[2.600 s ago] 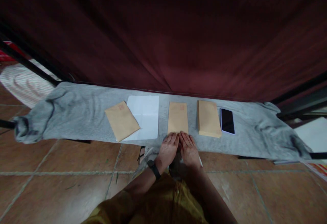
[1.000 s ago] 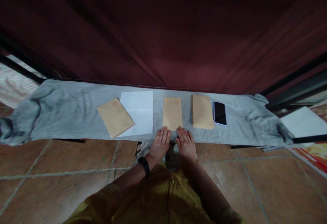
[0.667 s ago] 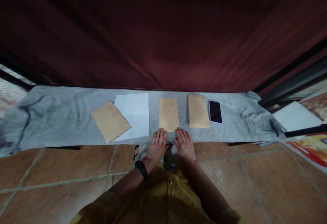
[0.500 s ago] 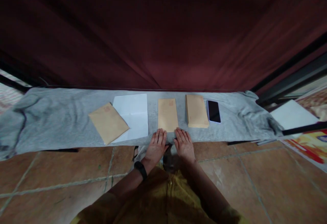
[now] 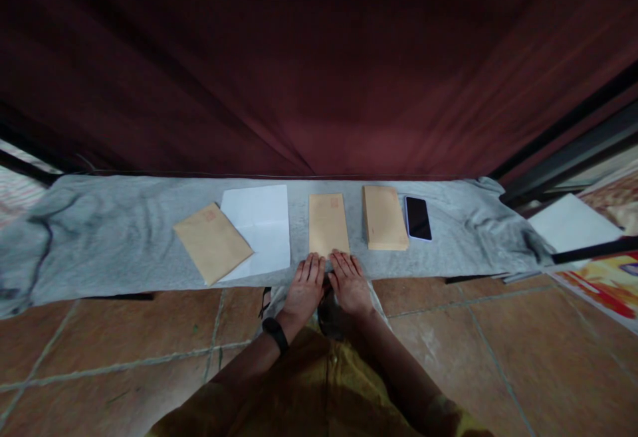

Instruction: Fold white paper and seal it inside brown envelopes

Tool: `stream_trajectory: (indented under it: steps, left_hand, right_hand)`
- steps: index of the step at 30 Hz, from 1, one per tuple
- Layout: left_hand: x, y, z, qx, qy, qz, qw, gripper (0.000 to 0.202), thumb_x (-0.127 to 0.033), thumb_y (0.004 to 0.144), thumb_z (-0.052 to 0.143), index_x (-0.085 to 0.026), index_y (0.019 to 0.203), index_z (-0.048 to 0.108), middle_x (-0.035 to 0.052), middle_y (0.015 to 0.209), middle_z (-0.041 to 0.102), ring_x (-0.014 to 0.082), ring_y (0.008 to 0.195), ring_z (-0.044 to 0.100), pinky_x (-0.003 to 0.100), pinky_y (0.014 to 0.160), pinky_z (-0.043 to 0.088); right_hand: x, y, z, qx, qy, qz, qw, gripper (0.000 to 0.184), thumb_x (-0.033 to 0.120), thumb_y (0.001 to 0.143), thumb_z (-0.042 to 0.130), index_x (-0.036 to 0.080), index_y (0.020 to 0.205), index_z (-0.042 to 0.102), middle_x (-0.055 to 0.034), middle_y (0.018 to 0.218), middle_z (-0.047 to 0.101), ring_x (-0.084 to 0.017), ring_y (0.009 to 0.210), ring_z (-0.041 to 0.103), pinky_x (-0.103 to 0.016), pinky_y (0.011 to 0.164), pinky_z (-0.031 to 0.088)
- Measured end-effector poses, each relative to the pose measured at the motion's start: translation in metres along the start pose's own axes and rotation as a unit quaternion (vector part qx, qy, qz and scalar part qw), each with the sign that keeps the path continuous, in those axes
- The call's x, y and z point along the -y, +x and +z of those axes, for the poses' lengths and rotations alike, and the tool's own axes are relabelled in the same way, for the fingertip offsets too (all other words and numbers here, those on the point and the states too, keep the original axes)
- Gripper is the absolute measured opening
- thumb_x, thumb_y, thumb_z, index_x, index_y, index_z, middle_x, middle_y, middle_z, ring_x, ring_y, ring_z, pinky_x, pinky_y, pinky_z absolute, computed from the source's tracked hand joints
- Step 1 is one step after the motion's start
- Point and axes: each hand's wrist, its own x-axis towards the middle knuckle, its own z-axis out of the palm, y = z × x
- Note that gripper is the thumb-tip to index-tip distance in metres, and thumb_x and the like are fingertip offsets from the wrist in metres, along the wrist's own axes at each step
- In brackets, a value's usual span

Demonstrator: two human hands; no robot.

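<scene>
My left hand (image 5: pixel 306 285) and my right hand (image 5: pixel 348 282) lie flat, palms down, side by side on the near edge of a grey cloth (image 5: pixel 124 234). Their fingers are stretched out and hold nothing. The fingertips reach the near end of a brown envelope (image 5: pixel 327 223) lying lengthways in the middle. My left wrist carries a black band (image 5: pixel 276 331).
A stack of brown envelopes (image 5: pixel 383 225) and a dark phone (image 5: pixel 417 218) lie right of the middle envelope. To its left are a white sheet (image 5: pixel 261 224) and a tilted brown envelope (image 5: pixel 212 242). A dark red curtain (image 5: pixel 319 72) hangs behind. More white paper (image 5: pixel 571 222) sits at far right on the tiled floor.
My right hand has slid left, closer to my left hand. The view has shifted a little; the envelopes and phone lie as before.
</scene>
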Motion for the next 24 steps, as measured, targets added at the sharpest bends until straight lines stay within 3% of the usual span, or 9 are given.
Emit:
stream_trajectory:
  steps: [6, 15, 19, 24]
  left_hand:
    - [0.002, -0.004, -0.003, -0.024, -0.022, -0.019, 0.999, 0.062, -0.029, 0.097, 0.052, -0.003, 0.151, 0.041, 0.0235, 0.157, 0.042, 0.0325, 0.150, 0.033, 0.048, 0.121, 0.034]
    - [0.006, -0.005, -0.007, -0.061, -0.049, -0.048, 0.996, 0.055, -0.038, 0.101, 0.046, -0.001, 0.143, 0.050, 0.0270, 0.148, 0.052, 0.0354, 0.141, 0.047, 0.051, 0.114, 0.040]
    - [0.011, 0.008, -0.016, -0.082, -0.098, -0.079, 0.989, 0.041, -0.033, 0.102, 0.044, -0.009, 0.132, 0.059, 0.0199, 0.135, 0.063, 0.0322, 0.125, 0.059, 0.048, 0.107, 0.047]
    - [0.015, 0.034, -0.022, -0.093, -0.169, -0.179, 0.965, 0.040, -0.025, 0.097, 0.050, -0.010, 0.134, 0.055, 0.0168, 0.118, 0.067, 0.0292, 0.111, 0.063, 0.045, 0.099, 0.051]
  right_hand:
    - [-0.011, -0.009, -0.003, -0.023, -0.022, 0.015, 0.999, 0.049, 0.028, 0.105, 0.041, 0.015, 0.152, 0.044, -0.0118, 0.154, 0.050, -0.023, 0.144, 0.044, -0.045, 0.123, 0.026]
    - [-0.014, -0.015, 0.000, -0.052, -0.031, 0.027, 0.998, 0.049, 0.027, 0.105, 0.040, 0.014, 0.153, 0.043, -0.0121, 0.153, 0.051, -0.024, 0.144, 0.044, -0.045, 0.122, 0.028]
    - [-0.014, -0.017, 0.000, -0.059, -0.031, 0.033, 0.997, 0.049, 0.028, 0.106, 0.039, 0.013, 0.152, 0.044, -0.0121, 0.153, 0.051, -0.025, 0.145, 0.043, -0.046, 0.122, 0.027]
    - [-0.012, -0.016, -0.001, -0.057, -0.022, 0.042, 0.997, 0.049, 0.028, 0.105, 0.040, 0.014, 0.151, 0.045, -0.0121, 0.152, 0.052, -0.025, 0.144, 0.043, -0.047, 0.122, 0.028]
